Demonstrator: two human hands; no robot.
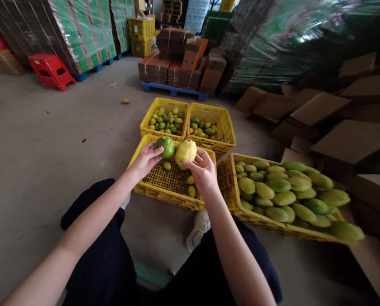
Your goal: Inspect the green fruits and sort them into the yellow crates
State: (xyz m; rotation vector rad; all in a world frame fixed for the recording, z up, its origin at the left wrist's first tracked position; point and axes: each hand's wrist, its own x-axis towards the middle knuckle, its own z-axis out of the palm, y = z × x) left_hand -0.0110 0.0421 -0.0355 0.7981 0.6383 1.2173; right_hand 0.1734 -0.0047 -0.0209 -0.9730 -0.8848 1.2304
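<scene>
Fingers (158, 151) clamped: your left hand (147, 160) on the green fruit (166, 146), your right hand (204, 168) on the yellow fruit (185, 151), both above the near crate (164, 196). Likely firm, light, bruisable; hold round the sides. Near crate: few small fruits (167, 166); back crates (225, 119) part-filled; right crate (227, 182) heaped.

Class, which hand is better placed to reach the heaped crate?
Probably the right hand: nearer the heaped crate, though holding a yellow fruit. The left hand, holding a green fruit, is farther.

Grn fruit (166, 147): rnd, L hand (148, 157) | Ylw fruit (185, 152): bigger, R hand (205, 171) | side-by-side
</scene>
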